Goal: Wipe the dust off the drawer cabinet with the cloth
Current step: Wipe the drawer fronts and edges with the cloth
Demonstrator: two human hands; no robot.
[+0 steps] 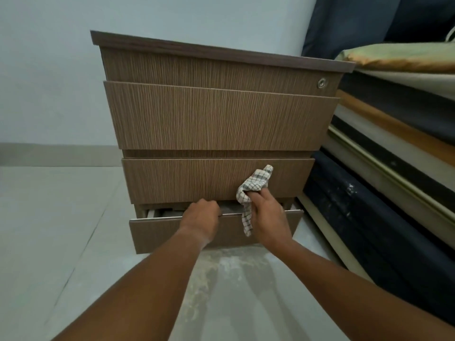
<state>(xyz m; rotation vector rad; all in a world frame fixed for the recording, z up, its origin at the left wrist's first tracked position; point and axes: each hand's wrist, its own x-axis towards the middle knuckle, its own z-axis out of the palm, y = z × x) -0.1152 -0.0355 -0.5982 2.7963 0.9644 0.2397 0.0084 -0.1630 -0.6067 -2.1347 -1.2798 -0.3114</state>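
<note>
Two bare hands reach low on the front of a wooden drawer cabinet (221, 119). The left hand (200, 219) is curled shut over the top edge of the bottom drawer (160, 232), which stands pulled out a little so that a dark gap shows behind its front. The right hand (267, 217) is closed around a checked cloth (253, 188); the bunched upper part of the cloth presses against the lower right of the drawer front above (197, 179), and a loose end hangs down beside the hand, over the bottom drawer's edge. Higher up sits a wider drawer front, and above it a panel with a round metal lock (321, 83) near its right end. The cabinet stands on a pale tiled floor (49, 217) before a light wall (49, 82). Pale dusty smears mark the floor just in front of it. Stacked mattresses (394, 156) lie just beside the cabinet on the right.
</note>
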